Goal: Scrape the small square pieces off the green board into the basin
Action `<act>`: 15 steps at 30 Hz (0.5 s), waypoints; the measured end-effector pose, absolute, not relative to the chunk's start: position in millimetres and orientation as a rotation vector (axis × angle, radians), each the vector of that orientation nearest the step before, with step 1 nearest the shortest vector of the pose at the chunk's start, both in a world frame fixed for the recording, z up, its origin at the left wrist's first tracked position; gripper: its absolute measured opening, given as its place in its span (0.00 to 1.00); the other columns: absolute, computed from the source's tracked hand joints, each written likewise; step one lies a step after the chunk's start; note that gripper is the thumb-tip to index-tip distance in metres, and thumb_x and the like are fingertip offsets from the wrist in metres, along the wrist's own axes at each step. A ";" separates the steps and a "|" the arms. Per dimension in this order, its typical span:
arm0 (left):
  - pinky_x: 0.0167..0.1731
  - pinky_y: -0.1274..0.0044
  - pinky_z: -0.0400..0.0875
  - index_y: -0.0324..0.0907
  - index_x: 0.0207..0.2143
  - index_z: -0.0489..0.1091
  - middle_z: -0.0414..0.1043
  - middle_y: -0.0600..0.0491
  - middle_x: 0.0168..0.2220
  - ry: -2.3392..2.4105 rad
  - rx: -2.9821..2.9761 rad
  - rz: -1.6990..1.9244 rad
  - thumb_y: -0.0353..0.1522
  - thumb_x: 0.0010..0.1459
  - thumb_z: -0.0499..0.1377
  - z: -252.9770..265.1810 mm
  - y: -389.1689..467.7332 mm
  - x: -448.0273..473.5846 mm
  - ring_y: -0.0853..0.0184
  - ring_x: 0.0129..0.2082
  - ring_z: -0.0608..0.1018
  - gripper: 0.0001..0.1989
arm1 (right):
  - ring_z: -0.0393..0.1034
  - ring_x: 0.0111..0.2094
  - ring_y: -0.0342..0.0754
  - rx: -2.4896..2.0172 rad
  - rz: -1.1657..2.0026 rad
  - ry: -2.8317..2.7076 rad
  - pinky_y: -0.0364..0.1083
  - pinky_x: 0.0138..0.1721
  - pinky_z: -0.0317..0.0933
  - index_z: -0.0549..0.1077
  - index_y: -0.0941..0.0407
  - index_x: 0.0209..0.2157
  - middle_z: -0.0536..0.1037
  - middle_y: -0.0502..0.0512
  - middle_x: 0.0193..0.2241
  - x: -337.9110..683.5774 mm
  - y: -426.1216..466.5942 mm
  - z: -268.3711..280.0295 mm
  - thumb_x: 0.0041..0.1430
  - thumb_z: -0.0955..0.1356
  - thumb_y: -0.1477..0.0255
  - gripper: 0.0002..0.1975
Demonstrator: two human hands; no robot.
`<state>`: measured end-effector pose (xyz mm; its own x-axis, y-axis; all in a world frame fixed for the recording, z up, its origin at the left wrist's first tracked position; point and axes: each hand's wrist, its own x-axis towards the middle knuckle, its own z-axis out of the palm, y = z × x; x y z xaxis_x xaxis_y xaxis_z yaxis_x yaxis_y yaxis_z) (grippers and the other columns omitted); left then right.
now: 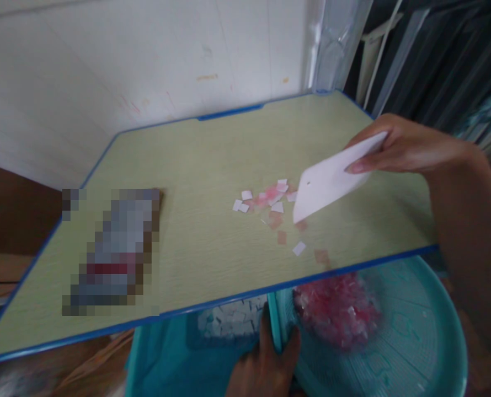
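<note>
My right hand (pixel 411 146) grips a white plastic scraper (pixel 330 179), its lower edge tilted down onto the pale green table (pixel 187 182). Just left of the scraper lies a loose cluster of small pink and white square pieces (pixel 270 199), with a few more trailing toward the table's near edge. Below that edge my left hand (pixel 266 361) holds the rim of a teal basin (pixel 427 336). A heap of pink pieces (pixel 336 309) sits inside the basin.
A blurred-out rectangular object (pixel 113 253) lies on the table's left side. A second teal container (pixel 229 325) holding white square pieces stands under the table edge, left of the basin. A white wall runs behind the table; dark frames lean at the right.
</note>
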<state>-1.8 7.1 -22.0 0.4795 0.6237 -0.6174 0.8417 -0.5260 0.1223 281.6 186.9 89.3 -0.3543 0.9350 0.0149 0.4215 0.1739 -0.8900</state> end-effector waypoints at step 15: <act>0.27 0.68 0.72 0.56 0.55 0.54 0.51 0.26 0.56 1.273 2.305 -0.772 0.40 0.43 0.63 -18.4 8.0 3.7 0.56 0.30 0.77 0.36 | 0.73 0.27 0.41 -0.893 1.648 -2.374 0.37 0.28 0.65 0.77 0.59 0.30 0.79 0.49 0.26 285.2 193.1 84.2 0.45 0.69 0.77 0.08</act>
<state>3.7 8.0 -18.4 0.4342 0.6399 -0.6340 0.8580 -0.5082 0.0746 285.2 193.1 84.2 -0.8195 0.5255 -0.2285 0.3979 0.2348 -0.8869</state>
